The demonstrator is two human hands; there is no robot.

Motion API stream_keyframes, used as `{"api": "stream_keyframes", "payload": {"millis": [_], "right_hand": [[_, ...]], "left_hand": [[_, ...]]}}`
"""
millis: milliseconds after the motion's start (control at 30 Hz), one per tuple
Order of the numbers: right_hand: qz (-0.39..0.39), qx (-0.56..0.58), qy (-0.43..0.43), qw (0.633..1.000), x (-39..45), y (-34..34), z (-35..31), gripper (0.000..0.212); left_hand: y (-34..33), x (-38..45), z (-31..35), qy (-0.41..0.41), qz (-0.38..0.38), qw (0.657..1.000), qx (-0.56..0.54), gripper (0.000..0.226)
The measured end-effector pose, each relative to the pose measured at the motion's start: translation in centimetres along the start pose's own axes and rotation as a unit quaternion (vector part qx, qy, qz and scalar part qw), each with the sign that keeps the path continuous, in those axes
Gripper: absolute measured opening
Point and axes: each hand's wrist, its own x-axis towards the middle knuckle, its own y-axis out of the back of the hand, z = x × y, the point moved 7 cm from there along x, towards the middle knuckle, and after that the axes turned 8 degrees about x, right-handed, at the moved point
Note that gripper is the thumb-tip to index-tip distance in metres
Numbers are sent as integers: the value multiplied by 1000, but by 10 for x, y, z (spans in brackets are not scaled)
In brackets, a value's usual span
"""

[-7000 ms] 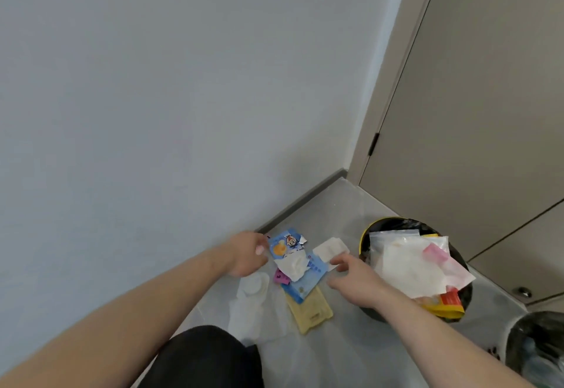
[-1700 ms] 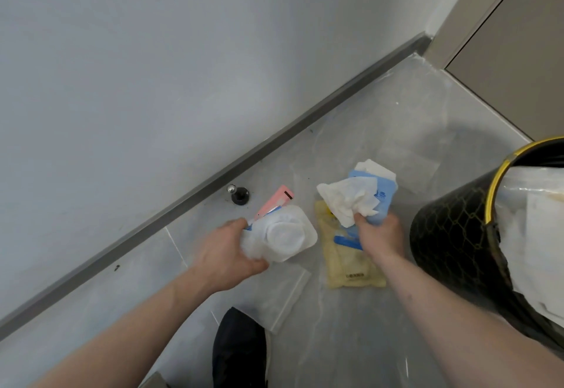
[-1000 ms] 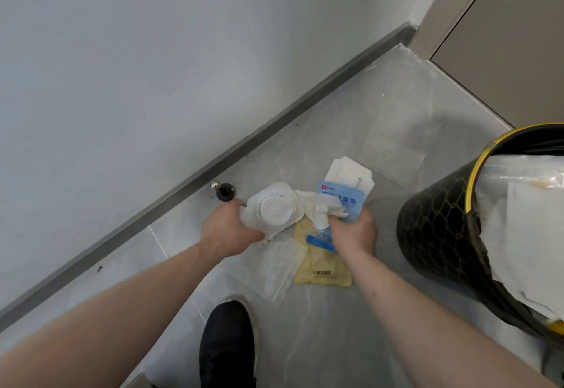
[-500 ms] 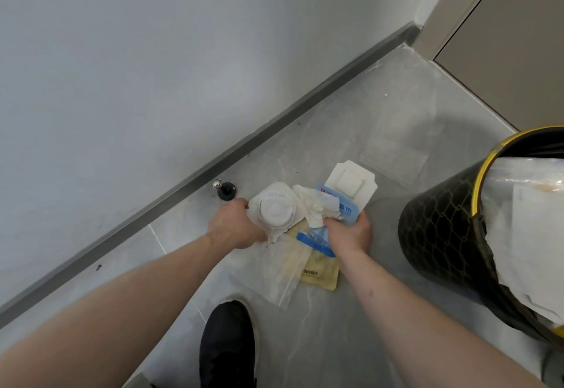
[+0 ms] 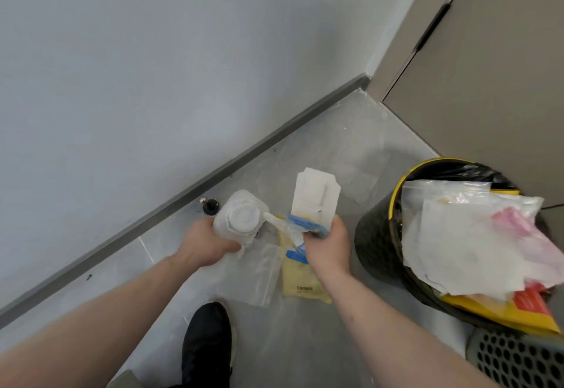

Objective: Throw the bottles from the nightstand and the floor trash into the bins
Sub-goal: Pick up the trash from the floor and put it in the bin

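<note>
My left hand (image 5: 204,246) grips a white plastic cup-like container (image 5: 241,218) above the floor. My right hand (image 5: 328,246) holds a bunch of trash: a white card wrapper (image 5: 314,197), a blue packet (image 5: 302,224) and a crumpled tissue (image 5: 282,226). Under the hands, a yellow pouch (image 5: 300,284) and a clear plastic bag (image 5: 248,278) lie on the grey tile floor. The black bin with a yellow rim (image 5: 378,244) stands to the right, heaped with white paper and wrappers (image 5: 476,235).
A grey wall with a dark baseboard (image 5: 244,152) runs behind the trash, with a black doorstop (image 5: 210,205) at its foot. A beige door (image 5: 488,67) is at the upper right. My black shoe (image 5: 207,342) is below, and a perforated grey bin (image 5: 518,357) is at the lower right.
Both hands have lifted a little from the floor with their trash; the white card wrapper now stands upright in my right hand. The yellow pouch and clear bag stay on the floor.
</note>
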Motion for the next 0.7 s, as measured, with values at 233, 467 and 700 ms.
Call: {"api": "stream_keyframes", "payload": {"millis": [233, 467, 700], "right_hand": [[-25, -30, 98, 994, -56, 74, -132, 26], [48, 22, 157, 986, -104, 197, -237, 30], [160, 194, 96, 963, -123, 302, -219, 33]], "left_hand": [[82, -82, 79, -56, 64, 996, -35, 37], [168, -182, 182, -158, 113, 980, -42, 37], [199, -261, 261, -224, 148, 963, -38, 44]]}}
